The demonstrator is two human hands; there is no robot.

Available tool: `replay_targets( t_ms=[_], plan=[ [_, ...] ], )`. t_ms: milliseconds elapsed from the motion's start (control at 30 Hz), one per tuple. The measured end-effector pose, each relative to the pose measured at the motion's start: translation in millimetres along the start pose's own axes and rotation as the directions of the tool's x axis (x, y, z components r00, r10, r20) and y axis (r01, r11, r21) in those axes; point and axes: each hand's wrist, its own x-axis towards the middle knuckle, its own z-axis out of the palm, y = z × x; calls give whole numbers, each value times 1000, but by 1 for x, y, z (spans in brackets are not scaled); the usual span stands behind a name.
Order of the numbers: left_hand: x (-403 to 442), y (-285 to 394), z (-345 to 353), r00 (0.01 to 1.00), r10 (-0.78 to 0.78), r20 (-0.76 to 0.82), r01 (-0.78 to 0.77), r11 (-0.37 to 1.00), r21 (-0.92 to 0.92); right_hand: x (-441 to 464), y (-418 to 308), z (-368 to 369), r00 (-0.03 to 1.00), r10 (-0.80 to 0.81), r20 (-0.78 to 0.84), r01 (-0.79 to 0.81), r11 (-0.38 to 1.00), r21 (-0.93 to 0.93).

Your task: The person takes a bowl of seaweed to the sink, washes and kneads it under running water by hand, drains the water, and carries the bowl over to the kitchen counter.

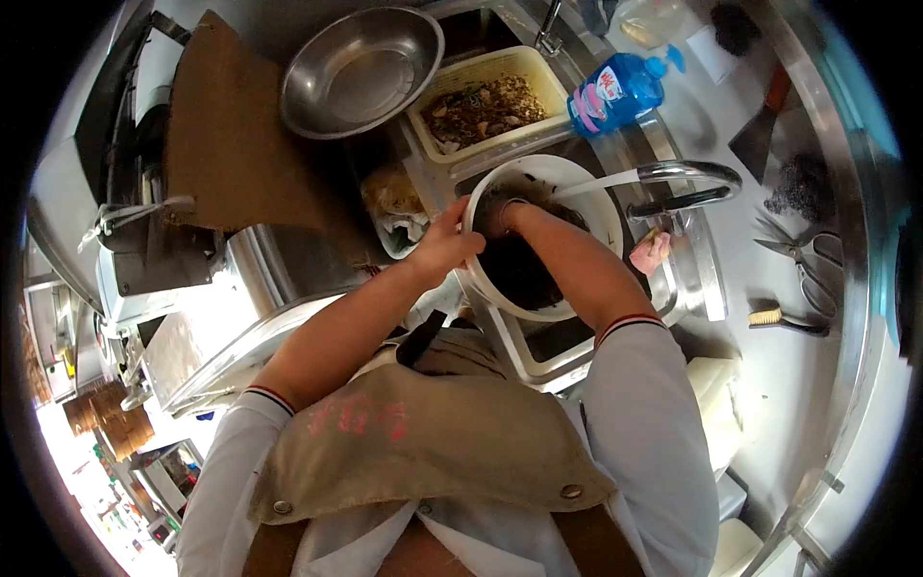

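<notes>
1. Nearest is a tan apron [423, 452] with red lettering, worn over a white short-sleeved shirt [659, 413] whose cuffs carry dark and red trim.
2. Past it comes the sink [532, 373], its pale front rim curving below a white bucket [550, 169] that sits at the nearer basin.
3. The left hand [448, 240] grasps the bucket's rim at its left side, fingers over the edge.
4. The right hand [497, 217] reaches down inside the bucket, among dark contents [519, 271] — partly hidden in shadow, so I cannot tell whether it is clenched or loose.
5. A curved metal tap [694, 171] sends a pale stream of water into the bucket from the right.
6. Beside the tap's base lies a crumpled pink-and-yellow piece [651, 252]; farther right on the counter are a brush [784, 320] and open scissors [803, 260].
7. Beyond the bucket, a cream basket [553, 91] holds mixed brown scraps [488, 111]. A blue pump bottle [615, 93] stands just beside it on the right, and a wide steel bowl [361, 77] on its left.
</notes>
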Motion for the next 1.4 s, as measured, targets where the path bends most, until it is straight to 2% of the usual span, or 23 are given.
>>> replay_targets(
  t_ms=[33,67,167,267,333,400,500,600,700,800,867,967,1033,1100,1200,1267,1367,1400],
  plan=[
    [1,0,-1,1000,-6,4,5,1000,22,-17,-18,-12,997,-19,75,27,994,-108],
    [1,1,-2,1000,-11,6,11,999,46,-23,-27,-13,985,-168,-27,167,986,-28],
    [0,1,0,997,-75,32,73,995,61,-43,-41,13,984,-53,-169,88,973,212],
    [-1,-4,-4,994,-20,111,18,1000,23,-102,-47,3,998,29,-54,-16,973,230],
    [-3,0,-4,996,-23,82,21,999,36,-144,-45,8,976,2,-217,28,990,139],
    [-3,-2,-1,998,-15,62,13,1000,27,-173,-35,19,965,99,-241,-97,995,22],
    [-2,-5,3,999,-7,40,7,1000,-9,-183,0,26,953,301,-24,-275,898,344],
    [-7,1,6,999,-36,35,37,999,-27,-173,10,28,801,478,-360,-197,779,596],
    [-5,-3,3,998,-29,55,33,998,-61,-111,14,38,851,470,-234,-254,759,600],
    [-5,-6,2,999,-1,45,5,996,-85,-44,11,35,945,308,-107,-296,948,119],
    [-7,-12,1,997,58,42,-54,994,-99,-27,0,23,943,325,72,-328,944,31],
    [-8,-15,2,997,79,0,-77,980,-181,-13,-16,19,966,230,116,-220,971,-95],
    [-7,-15,2,998,69,15,-66,989,-134,-27,-35,9,982,148,118,-150,989,3],
    [-4,-18,1,996,85,34,-80,991,-111,-61,-56,-12,986,89,140,-126,952,277],
    [-3,-20,-1,992,118,46,-113,988,-106,-111,-72,-7,992,122,18,-123,984,132],
    [-13,-8,2,995,96,36,-92,992,-92,-154,-73,0,969,94,-228,-85,995,48],
    [-17,-3,3,999,-9,32,12,995,-103,-177,-29,32,976,138,-168,-114,983,144],
    [-18,0,2,999,-38,32,40,998,-46,-182,-24,36,958,223,-178,-178,955,238]
  ],
)
